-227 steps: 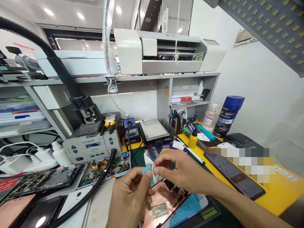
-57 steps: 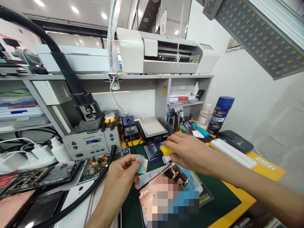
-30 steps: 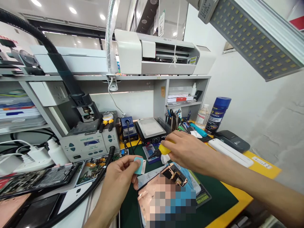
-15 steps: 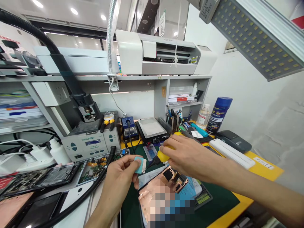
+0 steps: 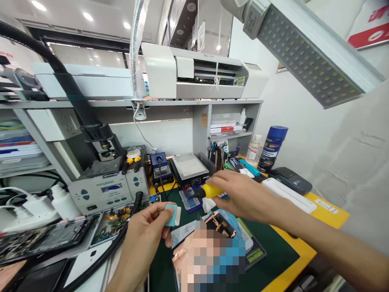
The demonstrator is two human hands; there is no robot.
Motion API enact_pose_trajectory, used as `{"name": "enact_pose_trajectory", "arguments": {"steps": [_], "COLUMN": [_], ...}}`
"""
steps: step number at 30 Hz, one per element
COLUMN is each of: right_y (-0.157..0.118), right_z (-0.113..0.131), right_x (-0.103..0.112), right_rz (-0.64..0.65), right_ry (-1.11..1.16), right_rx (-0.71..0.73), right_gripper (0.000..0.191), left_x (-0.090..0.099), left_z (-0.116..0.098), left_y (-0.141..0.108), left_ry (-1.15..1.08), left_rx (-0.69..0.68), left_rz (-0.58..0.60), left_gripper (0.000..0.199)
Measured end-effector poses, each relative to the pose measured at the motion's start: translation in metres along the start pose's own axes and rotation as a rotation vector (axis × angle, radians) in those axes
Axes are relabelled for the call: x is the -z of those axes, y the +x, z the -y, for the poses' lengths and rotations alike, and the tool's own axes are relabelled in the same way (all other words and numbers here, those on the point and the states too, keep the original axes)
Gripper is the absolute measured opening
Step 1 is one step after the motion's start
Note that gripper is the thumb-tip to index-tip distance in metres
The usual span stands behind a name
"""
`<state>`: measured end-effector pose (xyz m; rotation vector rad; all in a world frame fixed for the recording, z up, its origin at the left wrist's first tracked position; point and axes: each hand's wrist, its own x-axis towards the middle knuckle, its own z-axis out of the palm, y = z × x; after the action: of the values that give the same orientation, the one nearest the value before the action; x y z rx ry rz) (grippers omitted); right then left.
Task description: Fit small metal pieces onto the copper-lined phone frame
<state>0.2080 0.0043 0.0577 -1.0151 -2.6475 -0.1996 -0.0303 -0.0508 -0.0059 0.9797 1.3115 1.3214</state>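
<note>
Between the thumb and fingers of my left hand (image 5: 148, 227) is a small light-blue pad (image 5: 171, 215) with a white piece (image 5: 178, 216) sticking out on its right. My right hand (image 5: 234, 192) is closed around a rounded yellow tool (image 5: 212, 190) with a black tapered tip (image 5: 198, 194); its exact kind is unclear. The tip points left, above a blue-edged flat case (image 5: 191, 200) and apart from the pad. Below both hands lies a copper-coloured phone panel (image 5: 185, 253) with black parts at its top end; much of it is blurred out by blocks.
The panel rests over a green mat (image 5: 273, 253). A rework station (image 5: 106, 188), soldering station (image 5: 161, 168) and hot plate (image 5: 190, 166) line the back. Opened phones (image 5: 45, 239) and a black hose (image 5: 121, 235) fill the left. A blue spray can (image 5: 272, 148) stands at right.
My right hand has drawn the yellow tool's tip up and away from the pad in my left hand. The whole view has shifted slightly; my left hand keeps its hold.
</note>
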Motion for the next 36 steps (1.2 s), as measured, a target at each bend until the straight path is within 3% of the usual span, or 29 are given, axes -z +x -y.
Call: {"name": "enact_pose_trajectory", "arguments": {"steps": [5, 9, 14, 20, 25, 28, 30, 33, 36], "right_y": [-0.009, -0.015, -0.01, -0.007, -0.019, -0.021, -0.015, 0.004, 0.022], "right_z": [-0.069, -0.118, -0.135, -0.133, -0.116, -0.09, -0.07, -0.048, -0.045], "right_x": [-0.011, -0.029, -0.061, -0.081, -0.066, -0.052, -0.051, -0.062, -0.078], "right_rz": [-0.204, -0.205, -0.108, -0.034, -0.047, -0.049, 0.05, 0.229, 0.27], "right_ry": [0.449, 0.402, 0.304, 0.2, 0.163, 0.219, 0.348, 0.506, 0.601], "right_rx": [-0.542, -0.772, -0.935, -0.979, -0.95, -0.853, -0.725, -0.596, -0.551], "right_gripper": [0.031, 0.028, 0.028, 0.03, 0.034, 0.034, 0.033, 0.035, 0.02], "left_x": [0.005, 0.012, 0.021, 0.022, 0.023, 0.02, 0.016, 0.01, 0.006], "left_z": [0.005, 0.017, 0.031, 0.034, 0.036, 0.036, 0.034, 0.03, 0.024], "left_y": [0.005, 0.017, 0.029, 0.032, 0.032, 0.03, 0.029, 0.025, 0.021], "left_ry": [0.06, 0.148, 0.142, 0.086, 0.109, 0.12, 0.131, 0.13, 0.115], "left_rx": [0.035, 0.082, 0.132, 0.172, 0.149, 0.173, 0.177, 0.173, 0.149], "left_rz": [-0.03, -0.016, 0.031, 0.05, 0.048, 0.035, 0.029, 0.025, 0.005], "left_gripper": [0.049, 0.059, 0.067, 0.07, 0.066, 0.068, 0.071, 0.073, 0.068]}}
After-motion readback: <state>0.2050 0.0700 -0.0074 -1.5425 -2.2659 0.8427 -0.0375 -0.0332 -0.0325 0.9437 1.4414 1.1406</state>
